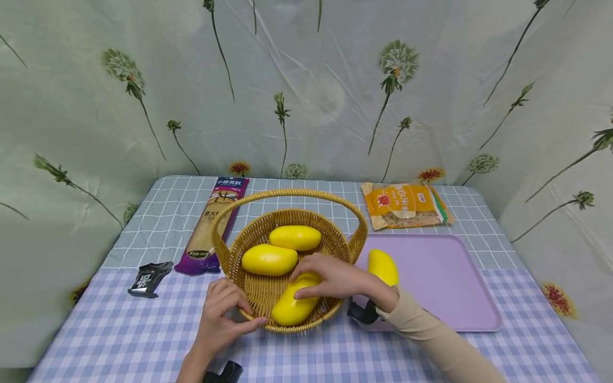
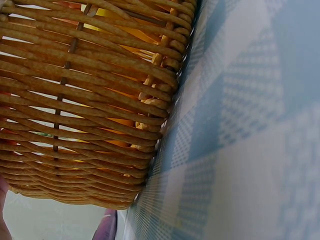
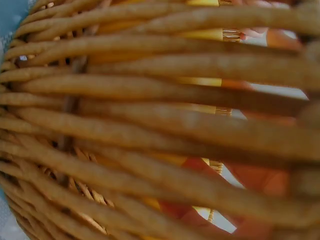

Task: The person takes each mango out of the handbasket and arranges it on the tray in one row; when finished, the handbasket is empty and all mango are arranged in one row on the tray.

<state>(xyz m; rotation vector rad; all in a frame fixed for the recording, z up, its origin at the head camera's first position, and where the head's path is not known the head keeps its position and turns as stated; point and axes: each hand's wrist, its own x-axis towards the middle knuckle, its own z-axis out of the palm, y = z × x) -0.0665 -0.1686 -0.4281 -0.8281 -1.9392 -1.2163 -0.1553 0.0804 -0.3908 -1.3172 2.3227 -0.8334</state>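
Note:
A wicker basket (image 1: 261,298) with an arched handle stands in the middle of the table in the head view. Its front left rim is pinched by my left hand (image 1: 221,315). Inside the basket, my right hand (image 1: 332,276) grips a yellow mango (image 1: 289,308) near the front. Behind that mango lie a second mango (image 1: 270,260) and a third mango (image 1: 295,238). Another mango (image 1: 383,267) rests on the purple tray (image 1: 440,282), beyond my right wrist. Both wrist views look closely at the woven basket wall (image 2: 75,110), with yellow showing through the gaps.
Left of the basket lies a long pasta packet (image 1: 210,223), with a small black packet (image 1: 150,279) nearer the left edge. An orange grain bag (image 1: 407,205) lies behind the tray. A floral curtain (image 1: 325,101) hangs behind the checked tablecloth (image 1: 119,335).

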